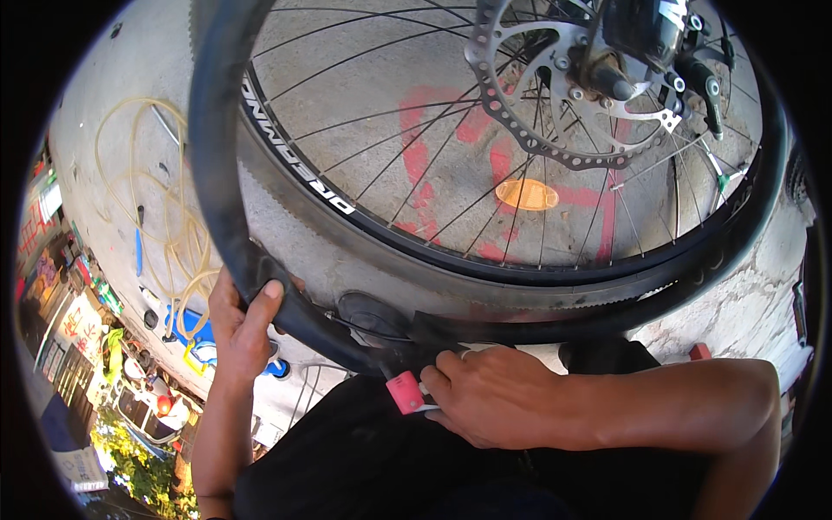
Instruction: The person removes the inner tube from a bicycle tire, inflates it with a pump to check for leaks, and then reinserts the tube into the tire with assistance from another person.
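My left hand point(247, 325) is closed around a black inner tube point(212, 147), the thumb pressed on its upper side. This tube curves down from the top, outside the wheel rim, toward my lap. My right hand point(498, 394) is closed over dark rubber beside a small pink block-shaped tool point(404, 393). A pale, shiny part of that tool runs into my fingers, and its exact kind cannot be made out. Above my hands lies a bicycle wheel point(347, 204) with black spokes, a tyre around it and a toothed brake disc point(555, 147) at its hub.
Beyond the tube, a coiled yellowish hose point(130, 234) rests on the concrete. A blue-handled tool point(139, 247) and a blue and yellow piece of equipment point(195, 334) are nearby. An orange reflector point(527, 195) sits among the spokes. Brightly coloured clutter fills the lower left.
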Motion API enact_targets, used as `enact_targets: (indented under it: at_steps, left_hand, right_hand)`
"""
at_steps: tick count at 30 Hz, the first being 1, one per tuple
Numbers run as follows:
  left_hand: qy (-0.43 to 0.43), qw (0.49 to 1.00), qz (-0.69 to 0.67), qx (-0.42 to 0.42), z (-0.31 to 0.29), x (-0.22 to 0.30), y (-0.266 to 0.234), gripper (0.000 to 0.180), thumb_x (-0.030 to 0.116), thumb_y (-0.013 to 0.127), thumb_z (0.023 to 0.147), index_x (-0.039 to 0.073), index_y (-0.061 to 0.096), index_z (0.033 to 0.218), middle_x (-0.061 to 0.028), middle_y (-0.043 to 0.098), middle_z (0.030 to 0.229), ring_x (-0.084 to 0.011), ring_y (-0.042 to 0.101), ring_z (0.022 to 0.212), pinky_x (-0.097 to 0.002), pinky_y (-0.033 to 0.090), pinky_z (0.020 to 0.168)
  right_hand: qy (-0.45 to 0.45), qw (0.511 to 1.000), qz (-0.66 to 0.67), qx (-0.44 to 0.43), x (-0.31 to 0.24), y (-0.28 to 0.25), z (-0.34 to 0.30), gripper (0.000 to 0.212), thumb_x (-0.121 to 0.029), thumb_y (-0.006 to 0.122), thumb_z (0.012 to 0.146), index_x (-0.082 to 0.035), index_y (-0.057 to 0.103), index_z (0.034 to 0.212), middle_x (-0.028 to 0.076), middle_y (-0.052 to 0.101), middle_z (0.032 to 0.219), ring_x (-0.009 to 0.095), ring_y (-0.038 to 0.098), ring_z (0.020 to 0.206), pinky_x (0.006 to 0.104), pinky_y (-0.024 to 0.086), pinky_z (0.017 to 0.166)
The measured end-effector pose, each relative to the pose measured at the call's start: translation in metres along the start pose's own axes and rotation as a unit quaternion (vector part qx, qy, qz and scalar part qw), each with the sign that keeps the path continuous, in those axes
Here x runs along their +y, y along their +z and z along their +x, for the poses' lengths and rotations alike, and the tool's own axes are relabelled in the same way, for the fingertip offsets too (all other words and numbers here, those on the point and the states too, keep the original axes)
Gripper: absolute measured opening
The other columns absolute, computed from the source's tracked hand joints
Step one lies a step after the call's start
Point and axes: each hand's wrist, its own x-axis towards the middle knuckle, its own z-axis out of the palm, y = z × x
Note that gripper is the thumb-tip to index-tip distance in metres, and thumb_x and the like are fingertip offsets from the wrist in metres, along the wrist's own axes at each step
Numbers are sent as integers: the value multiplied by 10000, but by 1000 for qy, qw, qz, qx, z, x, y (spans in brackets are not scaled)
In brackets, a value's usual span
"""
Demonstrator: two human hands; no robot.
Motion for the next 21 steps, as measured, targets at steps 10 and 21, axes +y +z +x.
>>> enact_targets:
  at_steps: [10, 21]
  left_hand:
    - [164, 974, -61, 141, 37, 68, -61, 320, 192, 642, 991, -6, 576, 1233, -189, 723, 965, -189, 651, 888, -304, 488, 823]
    - [214, 965, -13, 154, 44, 90, -68, 436, 315, 660, 987, 2, 590, 1281, -153, 709, 997, -167, 640, 850, -297, 504, 766]
  right_hand:
    - [-69, 972, -52, 217, -24, -47, 38, 179, -74, 612, 881, 70, 663, 973, 200, 672, 852, 327, 733, 735, 414, 591, 608]
    - [-87, 959, -62, 264, -34, -59, 43, 210, -85, 618, 879, 68, 657, 1017, 187, 669, 858, 315, 732, 712, 413, 587, 601]
